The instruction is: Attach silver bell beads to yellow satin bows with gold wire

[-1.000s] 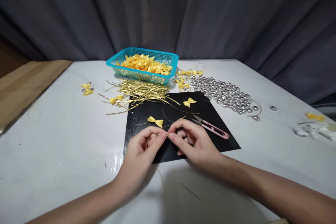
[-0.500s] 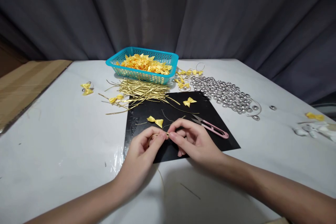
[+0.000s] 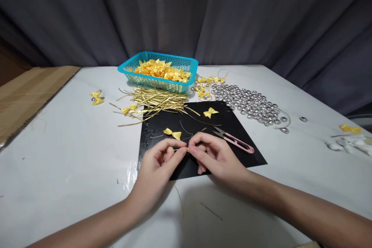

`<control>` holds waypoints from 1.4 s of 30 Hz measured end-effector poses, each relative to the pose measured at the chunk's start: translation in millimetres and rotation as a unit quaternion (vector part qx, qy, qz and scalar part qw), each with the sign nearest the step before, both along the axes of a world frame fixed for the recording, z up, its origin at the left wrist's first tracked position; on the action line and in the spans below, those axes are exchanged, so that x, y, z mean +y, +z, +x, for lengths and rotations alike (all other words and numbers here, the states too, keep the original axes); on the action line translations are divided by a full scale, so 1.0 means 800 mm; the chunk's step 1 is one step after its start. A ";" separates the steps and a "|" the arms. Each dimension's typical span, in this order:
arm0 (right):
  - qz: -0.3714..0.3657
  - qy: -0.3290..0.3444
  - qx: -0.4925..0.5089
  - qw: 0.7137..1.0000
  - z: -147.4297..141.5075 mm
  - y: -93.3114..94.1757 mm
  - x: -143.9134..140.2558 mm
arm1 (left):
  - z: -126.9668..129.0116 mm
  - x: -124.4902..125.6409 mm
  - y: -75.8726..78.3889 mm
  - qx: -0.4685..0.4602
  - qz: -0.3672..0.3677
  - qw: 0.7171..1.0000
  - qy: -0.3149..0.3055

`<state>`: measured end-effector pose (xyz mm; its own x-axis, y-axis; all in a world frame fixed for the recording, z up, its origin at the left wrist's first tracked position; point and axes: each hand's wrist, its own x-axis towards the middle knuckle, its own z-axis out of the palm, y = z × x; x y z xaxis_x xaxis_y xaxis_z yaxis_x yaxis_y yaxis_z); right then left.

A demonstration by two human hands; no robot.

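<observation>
My left hand (image 3: 157, 168) and my right hand (image 3: 216, 157) meet over the near edge of a black mat (image 3: 226, 124), fingertips pinched together on a thin gold wire (image 3: 178, 149). The wire's tail trails down past my left wrist. A yellow ribbon bow (image 3: 172, 133) lies on the mat just beyond my fingers. Another yellow bow (image 3: 210, 112) rests further back on the mat. Pink thread snips (image 3: 236, 143) lie right of my right hand.
A teal basket (image 3: 158, 81) of yellow bows stands at the back, with a heap of gold wires (image 3: 154, 100) in front of it. Silver beads (image 3: 247, 102) spread to the right. Loose bows lie at the left (image 3: 96, 98) and far right (image 3: 350, 128). Cardboard (image 3: 26, 93) sits at left.
Both hands stay on the wire in nearly the same place; the fingertips shift only slightly. Nothing else on the table has moved.
</observation>
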<state>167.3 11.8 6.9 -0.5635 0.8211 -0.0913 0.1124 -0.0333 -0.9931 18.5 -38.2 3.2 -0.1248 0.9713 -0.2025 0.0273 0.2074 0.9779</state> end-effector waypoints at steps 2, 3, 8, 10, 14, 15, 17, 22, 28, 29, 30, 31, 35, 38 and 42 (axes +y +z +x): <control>0.002 -0.001 0.001 1.000 0.000 -0.001 0.000 | 0.000 0.000 0.000 0.001 0.003 1.000 -0.003; 0.003 -0.002 0.002 1.000 0.000 -0.001 0.000 | 0.000 0.000 -0.001 0.000 0.002 1.000 -0.008; 0.002 -0.002 0.003 1.000 -0.002 -0.002 0.002 | -0.002 -0.001 -0.001 -0.023 0.000 0.999 -0.036; 0.001 -0.004 0.002 1.000 -0.001 -0.003 0.003 | -0.001 -0.001 0.000 -0.028 0.000 0.999 -0.046; -0.008 -0.016 0.010 1.000 0.000 -0.005 0.003 | 0.000 -0.002 0.000 -0.025 0.000 0.999 -0.038; -0.011 -0.014 0.005 1.000 0.000 -0.005 0.002 | 0.000 -0.002 0.000 -0.024 -0.001 0.999 -0.036; -0.017 -0.004 -0.013 1.000 0.000 -0.004 0.002 | 0.000 -0.002 -0.001 -0.023 -0.002 0.999 -0.033; -0.012 0.005 -0.006 1.000 -0.001 -0.002 0.000 | -0.001 -0.001 0.000 -0.037 0.002 0.998 -0.043; 0.001 0.010 -0.004 1.000 -0.003 -0.005 0.001 | 0.001 0.002 0.005 -0.056 0.010 0.997 -0.056; 0.003 0.011 -0.006 1.000 -0.003 -0.006 0.002 | 0.001 0.002 0.006 -0.057 0.010 0.997 -0.058; 0.009 0.010 -0.010 1.000 -0.002 -0.006 0.001 | 0.001 0.002 0.006 -0.055 0.011 0.997 -0.059; 0.025 0.003 -0.017 1.000 -0.001 -0.007 0.001 | 0.002 0.001 0.006 -0.051 0.010 0.997 -0.059; 0.246 -0.060 -0.058 0.966 0.004 -0.009 -0.003 | 0.002 0.000 0.004 -0.033 0.008 0.998 -0.048; 0.420 -0.047 -0.070 0.904 0.007 -0.010 -0.008 | 0.001 0.000 0.003 -0.039 0.011 0.998 -0.045; 0.466 -0.042 -0.077 0.880 0.005 -0.013 -0.009 | 0.000 0.001 0.004 -0.042 0.016 0.998 -0.049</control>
<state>171.5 4.4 -3.7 -0.5370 0.6173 0.5750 0.2838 0.7741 -0.5659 18.9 -37.5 6.7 -0.0119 0.9842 -0.1769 -0.0369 0.1763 0.9836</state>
